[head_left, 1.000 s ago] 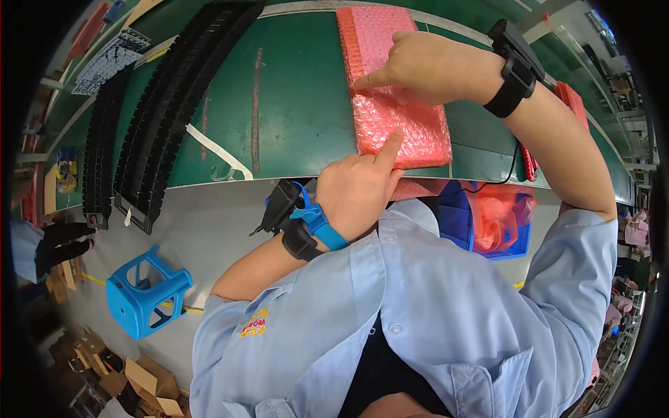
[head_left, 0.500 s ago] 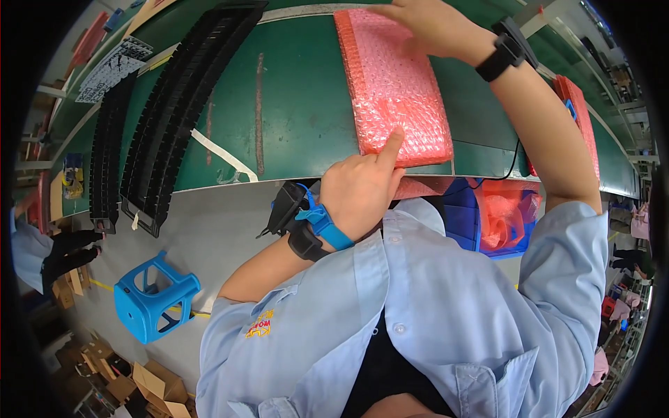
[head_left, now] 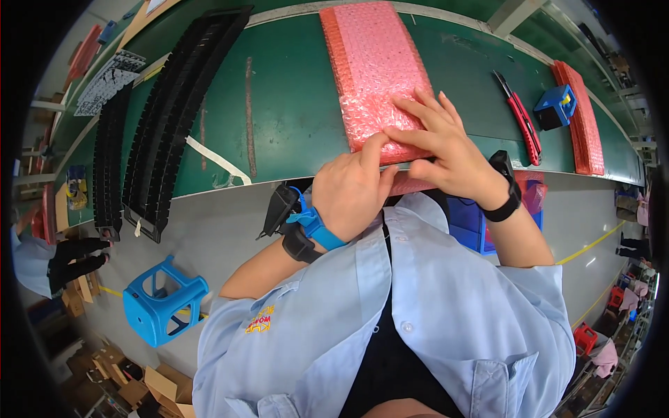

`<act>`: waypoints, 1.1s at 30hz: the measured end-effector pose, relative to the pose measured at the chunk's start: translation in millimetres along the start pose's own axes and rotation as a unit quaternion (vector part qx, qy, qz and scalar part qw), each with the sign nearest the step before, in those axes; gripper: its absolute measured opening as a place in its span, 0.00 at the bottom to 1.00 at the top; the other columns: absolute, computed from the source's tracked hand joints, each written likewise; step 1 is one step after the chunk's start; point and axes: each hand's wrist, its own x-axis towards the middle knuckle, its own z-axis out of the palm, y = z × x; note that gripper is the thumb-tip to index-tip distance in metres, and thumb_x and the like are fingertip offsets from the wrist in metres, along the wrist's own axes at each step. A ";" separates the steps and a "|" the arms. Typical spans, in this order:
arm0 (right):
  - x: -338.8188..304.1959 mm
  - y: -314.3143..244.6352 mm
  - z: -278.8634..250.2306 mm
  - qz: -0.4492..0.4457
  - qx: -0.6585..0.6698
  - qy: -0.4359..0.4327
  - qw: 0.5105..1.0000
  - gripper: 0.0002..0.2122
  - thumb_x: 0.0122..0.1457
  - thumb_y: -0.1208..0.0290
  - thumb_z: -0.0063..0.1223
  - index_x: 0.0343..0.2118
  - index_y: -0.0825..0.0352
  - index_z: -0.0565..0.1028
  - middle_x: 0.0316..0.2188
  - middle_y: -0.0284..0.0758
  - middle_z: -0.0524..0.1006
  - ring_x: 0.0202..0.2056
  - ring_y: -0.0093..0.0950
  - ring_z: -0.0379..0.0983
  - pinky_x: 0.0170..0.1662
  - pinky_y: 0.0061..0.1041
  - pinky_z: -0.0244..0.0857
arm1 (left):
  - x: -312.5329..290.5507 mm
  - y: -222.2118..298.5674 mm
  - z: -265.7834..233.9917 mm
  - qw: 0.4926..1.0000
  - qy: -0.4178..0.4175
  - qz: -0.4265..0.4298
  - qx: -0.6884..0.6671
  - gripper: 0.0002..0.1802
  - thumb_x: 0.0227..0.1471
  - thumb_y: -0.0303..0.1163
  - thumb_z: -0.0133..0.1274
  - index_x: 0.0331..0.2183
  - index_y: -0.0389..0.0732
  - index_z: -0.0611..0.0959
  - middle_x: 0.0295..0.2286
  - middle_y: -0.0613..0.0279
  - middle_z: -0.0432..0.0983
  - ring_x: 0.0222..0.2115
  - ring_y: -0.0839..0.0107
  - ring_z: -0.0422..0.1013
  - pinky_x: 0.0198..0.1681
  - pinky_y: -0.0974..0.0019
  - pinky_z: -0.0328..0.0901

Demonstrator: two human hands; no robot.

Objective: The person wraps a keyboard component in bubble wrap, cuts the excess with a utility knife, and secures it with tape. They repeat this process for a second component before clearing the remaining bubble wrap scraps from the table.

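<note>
On the smooth green worktop [head_left: 289, 104] lies a flat, oblong bundle in pink, translucent bubble wrap [head_left: 373, 59], its near end at the front edge. At that end's left corner, the bare left hand [head_left: 346, 191] sets its index finger on the wrap, thumb apart and lower; whether they pinch film between them, I cannot tell. Over the bundle's near right part, the bare right hand [head_left: 449, 157] lies with fingers spread, tips on the wrap. Right of the bundle rests a slim, red-handled cutter knife [head_left: 524, 125]; well to its left stand long, black, slotted racks [head_left: 178, 111]. I judge the bundle light, cushioned outside, firmer within, its glossy film slippery; its two long sides, held evenly with flat fingers, look the safest hold.
</note>
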 end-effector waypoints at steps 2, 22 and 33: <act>-11.8 11.3 -12.5 0.023 0.054 0.024 0.998 0.27 0.57 0.46 0.44 0.47 0.68 0.73 0.51 0.41 0.70 0.55 0.39 0.63 0.60 0.42 0.48 | 2.5 3.5 -3.8 1.000 -0.014 -0.009 0.007 0.30 0.46 0.37 0.56 0.51 0.38 0.71 0.17 0.58 0.73 0.19 0.62 0.72 0.22 0.60 0.66; -162.7 169.3 -72.4 0.533 0.041 0.324 0.780 0.17 0.55 0.60 0.57 0.39 0.71 0.75 0.31 0.32 0.76 0.33 0.21 0.70 0.38 0.20 0.63 | 3.4 9.0 -5.0 0.997 -0.047 -0.028 0.058 0.33 0.47 0.37 0.57 0.55 0.41 0.68 0.17 0.55 0.72 0.18 0.59 0.70 0.20 0.60 0.64; -218.0 217.4 -137.1 0.516 0.450 0.372 0.627 0.15 0.53 0.62 0.59 0.40 0.64 0.76 0.34 0.27 0.76 0.41 0.22 0.67 0.45 0.24 0.59 | 4.1 7.0 -2.4 0.997 -0.052 -0.036 0.050 0.33 0.48 0.36 0.56 0.56 0.44 0.67 0.18 0.53 0.72 0.19 0.59 0.70 0.23 0.60 0.64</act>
